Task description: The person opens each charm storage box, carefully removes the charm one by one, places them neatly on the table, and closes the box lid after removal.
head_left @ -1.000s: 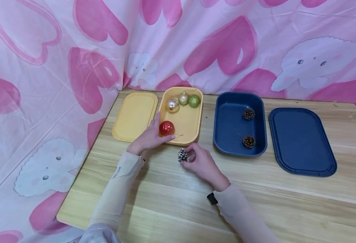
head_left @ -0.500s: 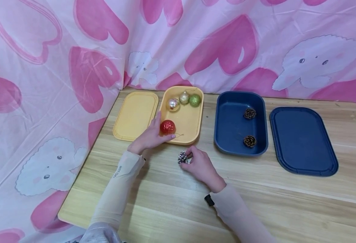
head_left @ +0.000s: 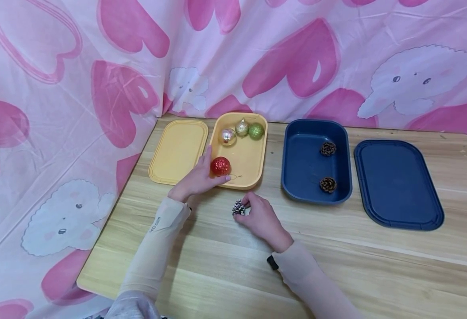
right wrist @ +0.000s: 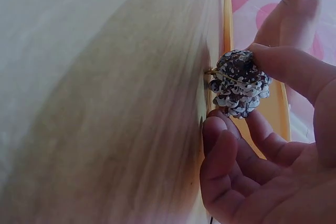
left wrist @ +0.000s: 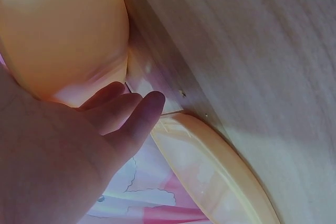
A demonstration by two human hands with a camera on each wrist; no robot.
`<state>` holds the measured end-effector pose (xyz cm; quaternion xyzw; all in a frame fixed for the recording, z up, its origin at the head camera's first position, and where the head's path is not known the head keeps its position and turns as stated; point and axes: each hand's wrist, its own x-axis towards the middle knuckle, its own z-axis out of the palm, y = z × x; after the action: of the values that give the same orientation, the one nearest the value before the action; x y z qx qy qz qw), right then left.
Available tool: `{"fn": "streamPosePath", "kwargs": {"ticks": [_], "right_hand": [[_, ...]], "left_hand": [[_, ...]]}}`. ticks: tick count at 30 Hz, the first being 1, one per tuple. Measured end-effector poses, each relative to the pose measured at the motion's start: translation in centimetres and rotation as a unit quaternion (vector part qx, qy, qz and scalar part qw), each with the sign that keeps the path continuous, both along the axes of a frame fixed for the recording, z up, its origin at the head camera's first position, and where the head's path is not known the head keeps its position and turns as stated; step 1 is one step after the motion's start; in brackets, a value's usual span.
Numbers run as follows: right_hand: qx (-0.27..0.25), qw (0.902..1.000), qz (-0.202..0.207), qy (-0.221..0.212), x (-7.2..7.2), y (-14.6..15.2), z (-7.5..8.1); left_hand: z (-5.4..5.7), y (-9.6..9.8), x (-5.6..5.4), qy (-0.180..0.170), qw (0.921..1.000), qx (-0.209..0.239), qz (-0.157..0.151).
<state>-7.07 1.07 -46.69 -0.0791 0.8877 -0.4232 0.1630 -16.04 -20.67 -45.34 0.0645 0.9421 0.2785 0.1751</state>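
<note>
In the head view, my right hand (head_left: 262, 219) pinches a white-tipped pine cone (head_left: 238, 207) between thumb and fingertips, low over the table in front of the yellow box (head_left: 246, 185). The right wrist view shows the pine cone (right wrist: 240, 85) close up, with a thin gold cord on it. My left hand (head_left: 197, 177) lies against the near left corner of that box, fingers extended along its side and thumb over the front rim. A red glitter ball ornament (head_left: 220, 166) sits inside, right beside this hand. In the left wrist view, the fingers (left wrist: 139, 116) are beside the box wall (left wrist: 68, 30).
Toward the box's back lie a shiny pink-gold ball (head_left: 227, 136), a pale gold ball (head_left: 242, 127) and a green ball (head_left: 256, 131). A navy box (head_left: 297, 195) holds two brown pine cones (head_left: 328, 184). A yellow lid (head_left: 179, 152) and navy lid (head_left: 398, 184) flank the boxes; a curtain (head_left: 201, 48) hangs behind.
My right hand has come slightly nearer and lower with the white-tipped pine cone, which has turned a little. The left hand stays at the yellow box.
</note>
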Motion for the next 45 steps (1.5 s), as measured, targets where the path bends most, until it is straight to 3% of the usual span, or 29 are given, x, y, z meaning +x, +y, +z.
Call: {"fn": "streamPosePath", "kwargs": {"ticks": [20,45], "right_hand": [[0.022,0.9997,-0.005,0.008,0.09,-0.21,0.19],[0.013,0.9996,0.012,0.023,0.13,-0.41,0.16]], "left_hand": [[-0.09,-0.01,0.0,-0.002,1.0,0.004,0.0],[-0.01,-0.07,0.0,0.0,1.0,0.008,0.0]]}}
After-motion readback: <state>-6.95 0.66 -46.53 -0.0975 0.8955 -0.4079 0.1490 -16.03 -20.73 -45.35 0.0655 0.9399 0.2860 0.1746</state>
